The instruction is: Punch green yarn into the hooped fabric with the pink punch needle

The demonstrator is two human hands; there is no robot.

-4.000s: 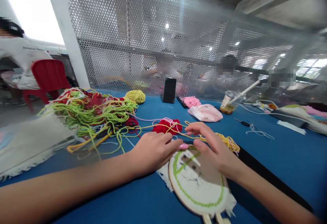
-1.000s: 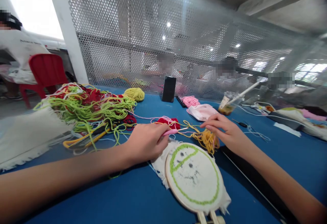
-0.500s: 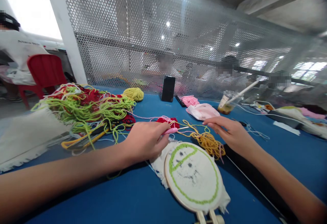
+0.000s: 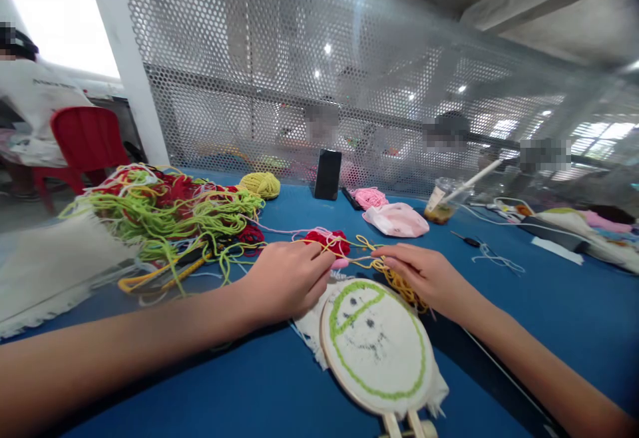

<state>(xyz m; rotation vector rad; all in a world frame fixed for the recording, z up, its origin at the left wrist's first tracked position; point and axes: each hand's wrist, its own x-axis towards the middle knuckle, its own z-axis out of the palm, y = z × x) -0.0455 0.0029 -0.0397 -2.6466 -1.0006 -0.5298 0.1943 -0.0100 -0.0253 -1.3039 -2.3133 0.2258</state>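
My left hand [image 4: 294, 275] is closed around the pink handle of a punch needle [image 4: 340, 263], whose thin shaft points right. The fingertips of my right hand [image 4: 424, 271] are pinched together at the needle's tip; what lies between them is too small to make out. Below both hands lies a wooden embroidery hoop [image 4: 327, 345] with white cloth [image 4: 399, 358], bearing a lime-green yarn outline and dark drawn marks. A mustard yarn bundle [image 4: 399, 281] is partly hidden by my right hand. Red yarn [image 4: 329, 241] lies just beyond my left hand.
A tangled heap of green and red yarn [image 4: 170, 205] covers the left side, near scissors with yellow handles [image 4: 134, 285]. Farther back stand a phone [image 4: 327, 175] and a plastic cup with a straw [image 4: 442, 202]. A pink plastic bag [image 4: 397, 218] lies in front of the cup.
My right hand has moved left, its fingertips coming to the needle's tip. My left hand has shifted slightly right, covering more of the pink handle. The hoop has stayed in place.
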